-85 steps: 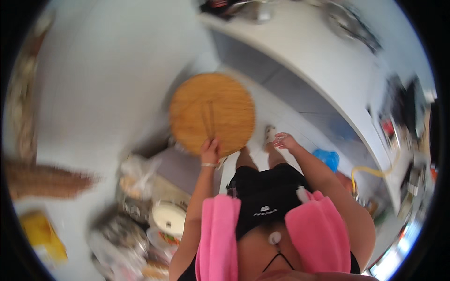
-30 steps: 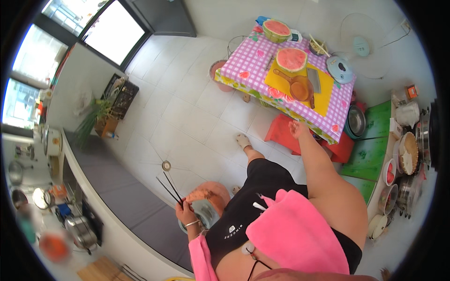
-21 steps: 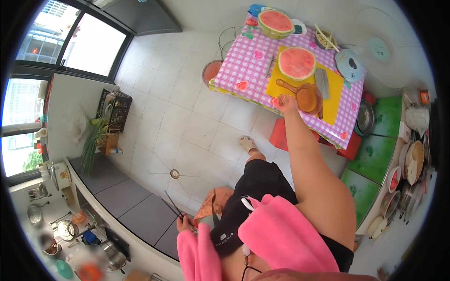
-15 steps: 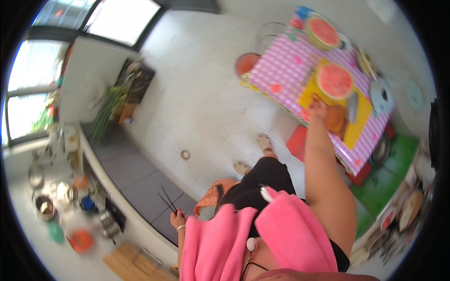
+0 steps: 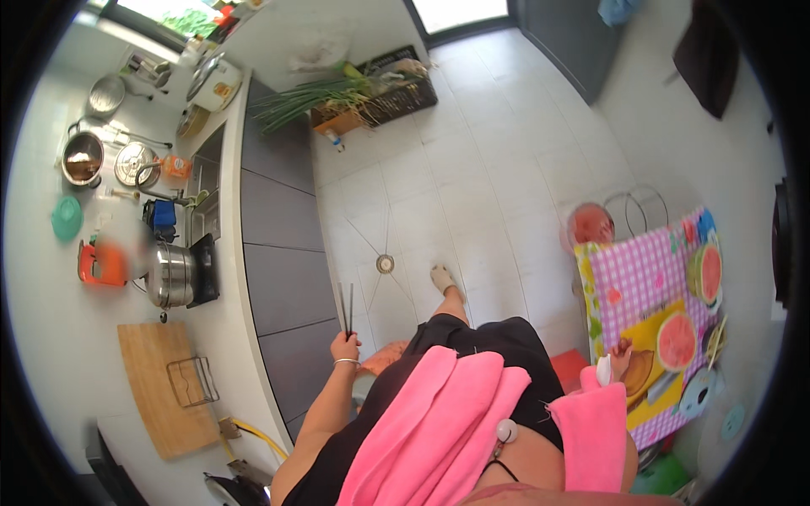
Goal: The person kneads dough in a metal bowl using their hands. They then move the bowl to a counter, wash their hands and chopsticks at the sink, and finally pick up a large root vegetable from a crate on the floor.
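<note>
Judging from how things lie, largest first: on the checked-cloth table (image 5: 629, 270), the near edge could be snagged by the pink cloth (image 5: 595, 434) draped over the right forearm, if the body were turned; beside the half watermelon (image 5: 677, 341) on the yellow mat (image 5: 645, 331), the brown wooden piece (image 5: 641, 369) is reached over by the right hand (image 5: 620, 358); whether those fingers are apart or closed on it cannot be told; by a careless pull, the knife (image 5: 663, 386) close by could be dislodged, or its edge met by bare skin; the dark sticks (image 5: 349, 316) are clamped in the closed fingers of the left hand (image 5: 344, 344), tips pointing away from the body; by a slack grip they could be dropped, by a wide swing knocked on the counter (image 5: 232, 312)

Surroundings, same order: that counter is ranged along the left, with a chopping board (image 5: 152, 379) and a steel pot (image 5: 171, 274) set on it; farther off, a black crate (image 5: 409, 97); legroom by the table is narrowed by a red stool (image 5: 569, 367)
</note>
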`<move>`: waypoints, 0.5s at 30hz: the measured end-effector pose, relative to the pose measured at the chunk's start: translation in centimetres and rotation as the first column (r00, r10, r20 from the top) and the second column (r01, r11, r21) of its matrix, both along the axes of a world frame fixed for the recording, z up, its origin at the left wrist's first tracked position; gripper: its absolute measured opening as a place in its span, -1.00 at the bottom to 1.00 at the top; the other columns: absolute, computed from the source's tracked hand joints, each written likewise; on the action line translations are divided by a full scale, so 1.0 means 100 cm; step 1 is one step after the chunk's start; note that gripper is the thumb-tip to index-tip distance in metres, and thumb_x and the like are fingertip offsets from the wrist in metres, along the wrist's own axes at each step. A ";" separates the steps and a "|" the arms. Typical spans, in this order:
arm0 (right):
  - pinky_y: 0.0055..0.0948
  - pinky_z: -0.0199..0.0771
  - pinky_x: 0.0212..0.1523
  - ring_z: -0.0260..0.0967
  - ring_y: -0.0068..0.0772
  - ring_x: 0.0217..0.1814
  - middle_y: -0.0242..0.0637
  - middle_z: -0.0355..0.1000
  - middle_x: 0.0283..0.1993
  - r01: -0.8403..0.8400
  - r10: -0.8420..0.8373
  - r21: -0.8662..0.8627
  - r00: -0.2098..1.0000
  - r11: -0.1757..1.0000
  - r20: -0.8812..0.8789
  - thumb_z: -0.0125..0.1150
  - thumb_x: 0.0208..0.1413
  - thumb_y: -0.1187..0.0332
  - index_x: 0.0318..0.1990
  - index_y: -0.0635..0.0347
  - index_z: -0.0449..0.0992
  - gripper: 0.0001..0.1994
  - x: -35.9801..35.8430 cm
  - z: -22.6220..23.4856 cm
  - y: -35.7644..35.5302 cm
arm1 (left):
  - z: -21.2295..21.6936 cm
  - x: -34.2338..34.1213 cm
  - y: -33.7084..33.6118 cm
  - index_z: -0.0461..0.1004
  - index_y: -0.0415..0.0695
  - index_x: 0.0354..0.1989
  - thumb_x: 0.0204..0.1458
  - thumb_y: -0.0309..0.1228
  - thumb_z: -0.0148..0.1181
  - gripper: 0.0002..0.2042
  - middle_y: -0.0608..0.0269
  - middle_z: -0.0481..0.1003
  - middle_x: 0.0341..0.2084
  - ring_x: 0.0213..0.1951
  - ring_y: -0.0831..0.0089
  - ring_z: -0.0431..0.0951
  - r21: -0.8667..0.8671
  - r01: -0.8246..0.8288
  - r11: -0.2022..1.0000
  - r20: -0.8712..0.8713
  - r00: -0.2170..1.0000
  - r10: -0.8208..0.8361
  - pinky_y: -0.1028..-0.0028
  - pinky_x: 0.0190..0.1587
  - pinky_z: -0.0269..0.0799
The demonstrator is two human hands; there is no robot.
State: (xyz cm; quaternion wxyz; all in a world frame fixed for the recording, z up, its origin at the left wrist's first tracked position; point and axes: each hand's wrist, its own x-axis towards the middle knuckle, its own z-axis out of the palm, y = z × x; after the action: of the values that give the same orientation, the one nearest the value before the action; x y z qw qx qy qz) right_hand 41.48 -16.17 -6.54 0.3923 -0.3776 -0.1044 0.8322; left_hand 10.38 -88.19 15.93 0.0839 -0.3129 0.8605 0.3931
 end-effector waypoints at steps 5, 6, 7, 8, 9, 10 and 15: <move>-0.64 0.15 -0.59 0.27 -0.62 -0.36 -0.52 0.40 -0.32 -0.185 0.189 -0.084 0.981 0.979 0.036 0.14 0.19 0.20 -0.06 0.11 0.50 -0.74 -0.119 0.036 -0.052 | -0.042 -0.103 -0.046 0.52 -0.21 -0.37 0.04 -0.44 0.12 -0.89 0.21 0.54 -0.63 -0.57 0.45 0.53 -0.079 0.156 0.985 0.008 0.988 -0.156 0.41 -0.45 0.41; -0.64 0.16 -0.59 0.27 -0.62 -0.35 -0.53 0.42 -0.30 -0.205 0.215 -0.110 0.972 0.973 0.091 0.14 0.19 0.19 -0.06 0.10 0.50 -0.74 -0.161 0.046 -0.068 | -0.044 -0.129 -0.055 0.52 -0.21 -0.37 0.04 -0.43 0.12 -0.88 0.21 0.54 -0.63 -0.56 0.44 0.54 -0.065 0.150 0.987 -0.003 0.989 -0.150 0.40 -0.43 0.42; -0.64 0.17 -0.58 0.27 -0.62 -0.35 -0.53 0.43 -0.29 -0.222 0.242 -0.139 0.959 0.965 0.145 0.13 0.20 0.19 -0.06 0.10 0.50 -0.74 -0.201 0.059 -0.082 | -0.044 -0.149 -0.065 0.53 -0.21 -0.35 0.05 -0.43 0.11 -0.88 0.23 0.53 -0.64 -0.61 0.49 0.49 -0.056 0.149 0.987 -0.075 0.985 -0.153 0.44 -0.49 0.38; -0.62 0.19 -0.57 0.29 -0.62 -0.33 -0.54 0.45 -0.25 -0.365 0.370 -0.101 0.928 0.926 0.038 0.13 0.20 0.19 -0.06 0.07 0.50 -0.75 -0.234 0.065 -0.091 | -0.038 -0.178 -0.063 0.53 -0.20 -0.34 0.06 -0.42 0.10 -0.87 0.25 0.52 -0.65 -0.65 0.54 0.44 -0.041 0.173 0.984 -0.163 0.971 -0.177 0.48 -0.56 0.34; -0.61 0.20 -0.57 0.30 -0.62 -0.32 -0.54 0.47 -0.22 -0.502 0.501 -0.022 0.865 0.865 -0.026 0.12 0.20 0.19 -0.06 0.04 0.50 -0.77 -0.259 0.073 -0.080 | -0.046 -0.204 -0.053 0.54 -0.19 -0.33 0.07 -0.41 0.10 -0.86 0.27 0.51 -0.67 -0.70 0.59 0.38 0.013 0.190 0.982 -0.242 0.953 -0.182 0.51 -0.62 0.30; -0.60 0.23 -0.55 0.32 -0.62 -0.32 -0.53 0.47 -0.20 -0.593 0.592 -0.041 0.805 0.804 -0.044 0.12 0.21 0.20 -0.07 0.02 0.50 -0.78 -0.297 0.084 -0.091 | -0.038 -0.223 -0.053 0.54 -0.19 -0.31 0.08 -0.42 0.09 -0.86 0.28 0.51 -0.66 -0.70 0.60 0.38 0.074 0.151 0.986 -0.265 0.956 -0.127 0.53 -0.62 0.30; -0.58 0.25 -0.46 0.34 -0.61 -0.33 -0.49 0.49 -0.08 -0.814 0.818 -0.072 0.573 0.576 0.052 0.14 0.20 0.27 -0.07 -0.08 0.45 -0.83 -0.495 0.127 -0.182 | 0.019 -0.321 -0.056 0.52 -0.19 -0.24 0.10 -0.43 0.07 -0.85 0.31 0.51 -0.62 -0.67 0.63 0.37 0.193 0.122 0.974 -0.403 0.915 -0.034 0.59 -0.60 0.29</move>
State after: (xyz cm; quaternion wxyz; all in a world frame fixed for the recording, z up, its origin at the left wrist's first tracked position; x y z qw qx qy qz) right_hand -8.01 -34.36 6.17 -0.0467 -0.3278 -0.2653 0.9055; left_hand -21.67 -93.79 17.79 -0.0432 -0.1811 0.8240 0.5351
